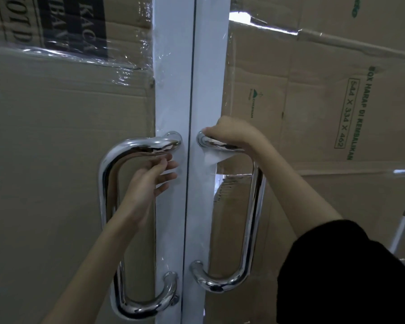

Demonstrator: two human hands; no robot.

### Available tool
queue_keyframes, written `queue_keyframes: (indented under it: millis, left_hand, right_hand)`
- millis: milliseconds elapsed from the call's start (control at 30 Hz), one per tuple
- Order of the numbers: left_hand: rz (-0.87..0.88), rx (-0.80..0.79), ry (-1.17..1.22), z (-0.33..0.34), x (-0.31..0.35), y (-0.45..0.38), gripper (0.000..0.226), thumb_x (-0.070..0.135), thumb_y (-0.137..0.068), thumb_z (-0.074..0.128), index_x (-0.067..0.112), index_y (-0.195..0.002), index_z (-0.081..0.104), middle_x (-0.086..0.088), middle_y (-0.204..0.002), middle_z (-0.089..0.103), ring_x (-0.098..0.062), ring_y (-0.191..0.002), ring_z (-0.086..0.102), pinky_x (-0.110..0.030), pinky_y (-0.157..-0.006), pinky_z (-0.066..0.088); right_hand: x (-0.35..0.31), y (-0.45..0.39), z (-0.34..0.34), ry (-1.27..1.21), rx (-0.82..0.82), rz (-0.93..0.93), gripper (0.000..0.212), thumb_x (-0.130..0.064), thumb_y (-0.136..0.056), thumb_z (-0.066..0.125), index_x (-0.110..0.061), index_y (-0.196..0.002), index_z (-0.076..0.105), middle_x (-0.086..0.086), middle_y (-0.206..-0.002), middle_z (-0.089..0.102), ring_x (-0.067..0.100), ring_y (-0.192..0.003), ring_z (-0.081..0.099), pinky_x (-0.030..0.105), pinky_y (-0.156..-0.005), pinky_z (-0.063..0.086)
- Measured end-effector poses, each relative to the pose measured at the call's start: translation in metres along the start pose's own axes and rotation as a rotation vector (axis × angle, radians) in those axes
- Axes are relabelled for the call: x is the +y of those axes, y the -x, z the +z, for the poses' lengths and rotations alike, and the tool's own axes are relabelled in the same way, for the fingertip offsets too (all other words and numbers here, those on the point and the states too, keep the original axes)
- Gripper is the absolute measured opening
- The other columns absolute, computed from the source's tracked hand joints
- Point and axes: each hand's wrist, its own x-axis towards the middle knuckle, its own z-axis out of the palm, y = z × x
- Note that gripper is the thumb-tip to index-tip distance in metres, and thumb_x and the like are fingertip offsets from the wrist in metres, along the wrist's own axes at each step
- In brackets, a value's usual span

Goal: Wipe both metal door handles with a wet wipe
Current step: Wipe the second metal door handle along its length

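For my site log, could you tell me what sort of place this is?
Probably a storeroom or shop entrance: double glass doors with a white frame, chrome pull handles, and flattened cardboard boxes taped over the panes.

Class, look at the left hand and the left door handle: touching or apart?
Cannot tell. In the head view the left hand sits open just under the left door handle, fingertips near its top bar, with no plain gap or contact.

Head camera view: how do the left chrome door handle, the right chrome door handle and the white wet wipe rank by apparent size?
1-2. Left chrome door handle and right chrome door handle: look alike, so unranked.
3. White wet wipe, mostly hidden under the right hand.
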Motion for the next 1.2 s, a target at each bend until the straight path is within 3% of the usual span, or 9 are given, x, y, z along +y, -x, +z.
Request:
queue_keyframes:
  millis: [200,300,400,533,667,833,967,1100,1200]
  left_hand:
    - [-0.016,-0.040,0.042,0.020,-0.001,0.001,0.023,0.026,-0.098,0.046,0.018,-0.114,0.060,0.008,-0.099,0.069,-0.011,-0.091,0.065,-0.026,-0.085,0.047]
    - [-0.020,-0.041,0.042,0.021,-0.005,0.002,0.025,0.025,-0.098,0.046,0.017,-0.117,0.060,0.006,-0.102,0.069,-0.013,-0.096,0.065,-0.028,-0.089,0.047]
    - [-0.028,-0.039,0.035,0.026,-0.007,0.002,0.026,0.023,-0.098,0.045,0.016,-0.119,0.059,0.002,-0.107,0.068,-0.015,-0.099,0.064,-0.030,-0.093,0.046]
    - [-0.022,-0.064,0.009,0.036,-0.008,0.001,0.024,0.026,-0.098,0.046,0.022,-0.117,0.059,0.003,-0.111,0.068,-0.014,-0.103,0.065,-0.028,-0.090,0.046]
    - [-0.021,-0.076,-0.003,0.035,-0.009,0.004,0.024,0.026,-0.098,0.046,0.021,-0.117,0.059,0.001,-0.113,0.068,-0.015,-0.103,0.065,-0.028,-0.090,0.047]
    - [-0.026,-0.038,-0.004,0.026,-0.011,0.004,0.022,0.023,-0.098,0.045,0.020,-0.114,0.061,0.003,-0.105,0.069,-0.015,-0.100,0.064,-0.031,-0.091,0.046]
    - [-0.032,-0.075,0.008,0.045,-0.010,0.004,0.021,0.023,-0.098,0.046,0.021,-0.113,0.060,0.003,-0.106,0.068,-0.014,-0.099,0.064,-0.029,-0.091,0.046]
    - [-0.035,-0.136,0.029,0.070,-0.006,0.007,0.025,0.027,-0.099,0.042,0.019,-0.117,0.058,0.003,-0.107,0.068,-0.014,-0.098,0.065,-0.030,-0.092,0.048]
    - [-0.031,-0.155,0.050,0.071,-0.004,0.012,0.029,0.030,-0.101,0.037,0.018,-0.118,0.057,0.002,-0.107,0.068,-0.016,-0.098,0.066,-0.031,-0.091,0.049]
  right_hand:
    - [0.024,0.019,0.001,-0.185,0.097,-0.112,0.049,-0.039,-0.097,0.043,-0.014,-0.056,0.035,0.000,-0.053,0.034,0.015,-0.051,0.031,0.029,-0.049,0.023]
    - [0.049,0.041,0.027,-0.294,0.415,-0.274,0.033,-0.040,-0.097,0.047,-0.023,-0.085,0.072,-0.005,-0.068,0.062,0.011,-0.064,0.053,0.020,-0.060,0.037]
    - [0.063,0.036,0.057,0.038,0.812,-0.585,0.028,-0.026,-0.093,0.053,-0.022,-0.117,0.068,0.000,-0.110,0.070,0.022,-0.094,0.064,0.031,-0.081,0.048]
    - [0.062,0.011,0.074,0.511,0.955,-0.803,0.025,-0.002,-0.087,0.056,-0.017,-0.082,0.074,-0.002,-0.128,0.063,0.024,-0.110,0.063,0.035,-0.089,0.049]
    - [0.071,0.019,0.071,0.461,0.992,-0.889,0.029,-0.002,-0.091,0.057,-0.013,-0.067,0.068,-0.001,-0.129,0.062,0.025,-0.118,0.060,0.038,-0.095,0.049]
    - [0.112,0.057,0.078,0.077,0.911,-0.737,0.019,-0.007,-0.094,0.051,-0.008,-0.105,0.067,0.006,-0.139,0.051,0.024,-0.133,0.045,0.037,-0.101,0.047]
    - [0.097,0.063,0.069,-0.274,0.692,-0.533,0.048,-0.036,-0.098,0.038,-0.013,-0.141,0.042,-0.002,-0.146,0.042,0.015,-0.135,0.042,0.034,-0.107,0.040]
    - [0.078,0.044,0.049,-0.609,0.510,-0.170,0.066,-0.061,-0.094,0.019,-0.023,-0.106,0.071,-0.007,-0.103,0.072,0.012,-0.100,0.065,0.037,-0.094,0.047]
    - [0.101,0.039,0.051,-1.026,0.249,0.026,0.095,-0.059,-0.095,0.000,-0.002,-0.067,0.071,0.002,-0.051,0.059,0.018,-0.052,0.060,0.030,-0.065,0.050]
